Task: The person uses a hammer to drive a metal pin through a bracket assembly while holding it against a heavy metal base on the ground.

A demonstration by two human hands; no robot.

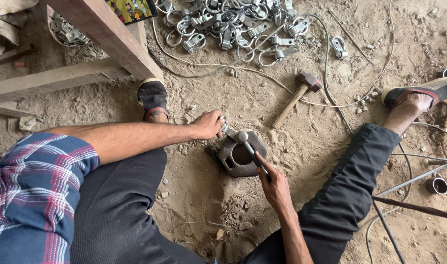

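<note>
**A:** Nearest us, the plaid sleeve [33, 190] fills the bottom-left corner, dark trousers [116, 215] spreading either side, the knees parted to leave a wedge of bare dirt floor [204, 195] down the middle.

**B:** And in that wedge, the right hand [275, 188], fingers clenched round the dark handle of a small ball-headed hammer [248, 145]. Its round head sits right over the top rim of the iron block [238, 156].

**A:** That block is a chunky, many-sided piece with a round hole through it, lying flat on the dirt between the legs. Loose soil rings it on every side, with a few pebbles near its left edge.

**B:** The left hand [208, 124] comes in from the left, fingers pinched on a small metal clamp piece [228, 129] held against the block's upper-left edge. The grip is closed, thumb on top.

**A:** Further out, there's a sandalled foot [152, 100] tucked beside the wooden bench leg [111, 36], and the other foot [419, 98] far right. Between them is an open patch of dirt.

**B:** A wooden-handled mallet [297, 95] lies in that patch, well apart from the block, with thin wire [326, 73] looping past it.

**A:** Rods [409, 205] cross the ground at lower right, crowding that side.

**B:** Farthest back, a heap of shiny metal clamps [233, 24] runs to the top edge.
</note>
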